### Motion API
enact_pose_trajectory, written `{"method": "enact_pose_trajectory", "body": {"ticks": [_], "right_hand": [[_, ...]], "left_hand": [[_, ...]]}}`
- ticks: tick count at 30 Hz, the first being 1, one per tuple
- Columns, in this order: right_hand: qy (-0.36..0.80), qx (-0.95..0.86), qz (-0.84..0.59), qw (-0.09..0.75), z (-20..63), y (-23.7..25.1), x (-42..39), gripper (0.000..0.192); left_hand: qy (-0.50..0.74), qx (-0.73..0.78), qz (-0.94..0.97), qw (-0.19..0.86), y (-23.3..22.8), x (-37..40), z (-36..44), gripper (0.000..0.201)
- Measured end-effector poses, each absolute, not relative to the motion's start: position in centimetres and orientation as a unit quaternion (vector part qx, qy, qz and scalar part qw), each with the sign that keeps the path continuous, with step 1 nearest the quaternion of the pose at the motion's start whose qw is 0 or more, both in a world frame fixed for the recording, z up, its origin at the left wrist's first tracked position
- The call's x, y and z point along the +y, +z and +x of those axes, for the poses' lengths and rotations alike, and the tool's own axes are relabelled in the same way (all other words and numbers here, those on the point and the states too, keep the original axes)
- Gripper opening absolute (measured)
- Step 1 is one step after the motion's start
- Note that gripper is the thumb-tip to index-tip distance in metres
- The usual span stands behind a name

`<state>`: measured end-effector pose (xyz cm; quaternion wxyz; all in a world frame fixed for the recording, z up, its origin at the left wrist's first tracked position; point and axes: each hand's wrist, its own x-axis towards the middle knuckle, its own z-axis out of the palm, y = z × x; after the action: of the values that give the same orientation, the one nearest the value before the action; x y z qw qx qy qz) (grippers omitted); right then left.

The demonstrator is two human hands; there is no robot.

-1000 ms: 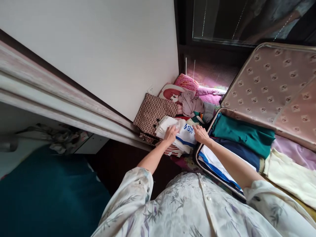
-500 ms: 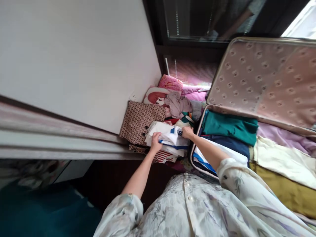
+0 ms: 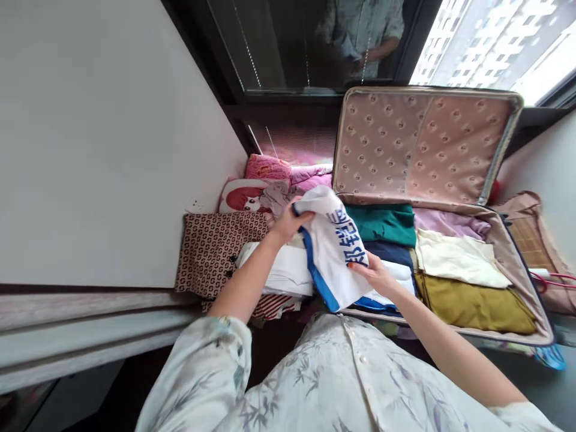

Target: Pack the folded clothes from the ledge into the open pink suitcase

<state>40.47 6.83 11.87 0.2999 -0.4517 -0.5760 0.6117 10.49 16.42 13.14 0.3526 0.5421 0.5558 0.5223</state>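
Note:
Between my two hands hangs a white T-shirt [image 3: 330,252] with blue edging and blue lettering, loosely folded. My left hand [image 3: 288,221] pinches its upper left edge. At its right side, near the lettering, my right hand [image 3: 371,270] grips the cloth with thumb on top. Behind and to the right lies an open suitcase [image 3: 546,327] holding folded clothes: a green piece [image 3: 382,225], an olive piece [image 3: 481,303], a cream piece [image 3: 463,261] and a white-and-blue piece partly hidden by the shirt. Below my left forearm is a stack of white clothes [image 3: 288,270].
A brown patterned cloth [image 3: 216,246] lies by the wall, with a cushion [image 3: 243,201] printed with a cartoon figure and a pink quilted item [image 3: 267,167] behind it. The raised suitcase lid [image 3: 409,144] leans towards the window. A tan bag [image 3: 531,228] stands at right.
The white T-shirt has been lifted off the white stack and moved right, towards the suitcase, with both hands on it. The view has turned right, showing the whole suitcase.

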Motion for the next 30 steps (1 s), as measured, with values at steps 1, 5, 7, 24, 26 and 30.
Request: {"method": "enact_pose_trajectory", "body": {"ticks": [1, 5, 7, 24, 26, 30], "right_hand": [[0.607, -0.551, -0.484, 0.305, 41.4, 10.9, 6.5, 0.042], [0.534, -0.534, -0.603, 0.257, 43.2, 5.9, 5.8, 0.037], [0.502, -0.536, -0.647, 0.208, 43.9, 3.6, 5.4, 0.035], [0.224, -0.901, -0.370, -0.035, 32.7, 7.6, 9.1, 0.039], [0.208, -0.908, -0.345, -0.118, 28.4, 7.3, 10.6, 0.041], [0.206, -0.898, -0.350, -0.167, 23.1, 5.1, 12.9, 0.046]], "left_hand": [[0.500, 0.558, 0.560, 0.353, 12.9, 18.0, 12.6, 0.043], [0.420, 0.565, 0.612, 0.360, 10.7, 20.8, 19.2, 0.041], [0.390, 0.572, 0.627, 0.357, 9.4, 20.2, 20.5, 0.037], [0.084, 0.874, 0.467, 0.104, 1.3, -3.7, 3.7, 0.055], [0.077, 0.879, 0.460, 0.103, 1.8, -3.5, 3.7, 0.043], [0.023, 0.872, 0.474, 0.117, 3.0, -2.5, 2.3, 0.026]]}}
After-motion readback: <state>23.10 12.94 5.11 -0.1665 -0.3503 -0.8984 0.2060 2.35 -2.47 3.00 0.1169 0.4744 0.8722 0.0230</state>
